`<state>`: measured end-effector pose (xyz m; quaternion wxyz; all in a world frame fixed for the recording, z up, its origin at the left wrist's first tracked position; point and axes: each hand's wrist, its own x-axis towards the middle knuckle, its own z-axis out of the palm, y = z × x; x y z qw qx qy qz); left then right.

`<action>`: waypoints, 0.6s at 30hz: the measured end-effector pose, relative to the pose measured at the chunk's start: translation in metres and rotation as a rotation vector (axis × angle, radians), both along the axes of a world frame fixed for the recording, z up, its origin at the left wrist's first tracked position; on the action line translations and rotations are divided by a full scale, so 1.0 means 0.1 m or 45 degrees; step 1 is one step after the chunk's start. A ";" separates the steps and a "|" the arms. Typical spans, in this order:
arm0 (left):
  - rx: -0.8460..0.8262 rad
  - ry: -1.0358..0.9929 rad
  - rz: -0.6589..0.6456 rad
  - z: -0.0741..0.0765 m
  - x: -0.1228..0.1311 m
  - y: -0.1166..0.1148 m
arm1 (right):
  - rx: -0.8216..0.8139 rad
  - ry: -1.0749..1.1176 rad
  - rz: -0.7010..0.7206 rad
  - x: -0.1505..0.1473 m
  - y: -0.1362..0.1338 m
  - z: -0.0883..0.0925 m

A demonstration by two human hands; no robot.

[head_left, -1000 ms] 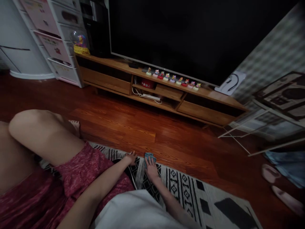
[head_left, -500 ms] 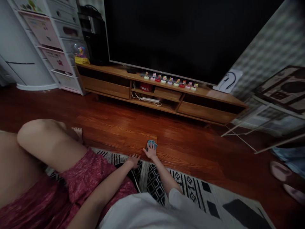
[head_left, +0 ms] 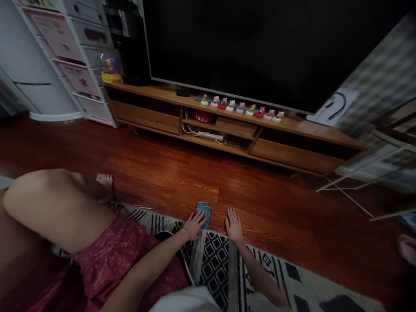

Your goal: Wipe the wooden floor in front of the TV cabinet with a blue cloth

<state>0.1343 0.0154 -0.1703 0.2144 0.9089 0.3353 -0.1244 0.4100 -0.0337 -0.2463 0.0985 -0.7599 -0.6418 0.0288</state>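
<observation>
Fingers of the left hand (head_left: 194,225) spread flat, tips seemingly touching a small blue packet (head_left: 203,213) on the floor (head_left: 279,208) – right hand (head_left: 233,224) flat, fingers open, empty, lower centre.

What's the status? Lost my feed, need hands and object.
Left hand open, fingers on small folded teal cloth on red-brown wooden floor. Right hand open, flat on floor beside it, apart. Nothing in the way.

Small blue card pack (head_left: 203,213), flat on floor

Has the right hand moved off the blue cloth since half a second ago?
Yes. The right hand now lies flat on the floorboards right of the blue cloth, near the rug edge.
</observation>
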 end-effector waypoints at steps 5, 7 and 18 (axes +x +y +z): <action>-0.022 -0.036 -0.036 -0.01 0.18 0.01 | 0.050 0.033 0.010 -0.01 -0.01 -0.08; -0.011 -0.043 -0.014 -0.03 0.23 0.04 | 0.056 0.041 0.014 0.00 -0.02 -0.10; 0.198 -0.027 0.043 -0.23 0.34 0.43 | 0.052 -0.044 -0.226 0.08 0.51 -0.06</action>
